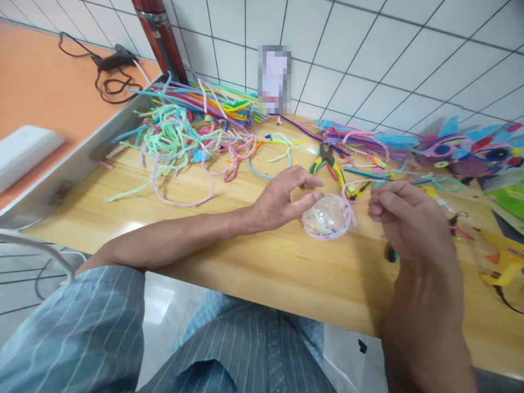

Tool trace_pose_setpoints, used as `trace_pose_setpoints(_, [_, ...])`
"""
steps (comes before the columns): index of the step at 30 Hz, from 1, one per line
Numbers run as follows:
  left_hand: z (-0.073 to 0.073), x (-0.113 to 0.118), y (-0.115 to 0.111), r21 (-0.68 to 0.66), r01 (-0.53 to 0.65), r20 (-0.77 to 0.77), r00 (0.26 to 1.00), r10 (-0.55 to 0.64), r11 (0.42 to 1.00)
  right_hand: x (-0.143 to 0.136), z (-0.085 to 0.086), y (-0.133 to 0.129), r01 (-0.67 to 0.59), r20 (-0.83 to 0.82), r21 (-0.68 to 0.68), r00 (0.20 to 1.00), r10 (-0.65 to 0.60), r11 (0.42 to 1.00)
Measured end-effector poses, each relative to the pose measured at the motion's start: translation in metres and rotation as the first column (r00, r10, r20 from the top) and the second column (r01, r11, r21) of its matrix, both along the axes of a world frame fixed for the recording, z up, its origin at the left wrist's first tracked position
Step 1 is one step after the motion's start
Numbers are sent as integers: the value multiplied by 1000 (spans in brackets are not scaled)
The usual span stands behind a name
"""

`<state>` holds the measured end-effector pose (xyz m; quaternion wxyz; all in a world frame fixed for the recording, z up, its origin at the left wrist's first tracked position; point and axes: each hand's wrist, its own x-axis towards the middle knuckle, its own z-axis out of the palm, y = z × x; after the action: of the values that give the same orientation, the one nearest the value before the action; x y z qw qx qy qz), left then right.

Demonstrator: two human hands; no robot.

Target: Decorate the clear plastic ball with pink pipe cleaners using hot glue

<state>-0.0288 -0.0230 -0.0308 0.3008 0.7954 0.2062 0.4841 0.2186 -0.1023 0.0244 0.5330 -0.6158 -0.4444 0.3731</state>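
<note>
A clear round plastic cup (329, 213) with coloured spots and a pale lilac band round its rim rests on the table. My left hand (276, 199) is open beside it, fingers apart, the thumb at the cup's left edge. The fingertips reach behind the cup without visibly gripping it. On the other side, my right hand (399, 210) is closed in a pinch, raised over the table. A pale lilac pipe cleaner (355, 182) curves from the cup's right side to these fingers. Behind the cup lie yellow-green handled pliers (325, 158).
Heaped pipe cleaners (172, 134) fill the back left. More pipe cleaners (360, 139) lie along the wall, near a propped phone (274, 79). Decorated pieces with big eyes (470, 150) stand at back right. A yellow glue gun (505, 259) lies at the right.
</note>
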Motion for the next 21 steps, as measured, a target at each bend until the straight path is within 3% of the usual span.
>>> trace_pose_setpoints(3, [15, -1, -13, -48, 62, 26, 998, -61, 997, -23, 5, -5, -77, -167, 61, 982, 87, 995])
trace_pose_setpoints(8, [33, -3, -32, -86, 107, 7, 994, -107, 991, -57, 7, -16, -208, -204, 59, 955, 216, 976])
trace_pose_setpoints(16, [33, -4, -36, 16, 66, 28, 997, -67, 998, -75, -1, -22, -204, -218, 44, 953, 209, 978])
trace_pose_setpoints(21, [31, -3, -37, -4, 53, 3, 999, -53, 999, -79, -3, -24, -174, -165, 78, 969, 184, 982])
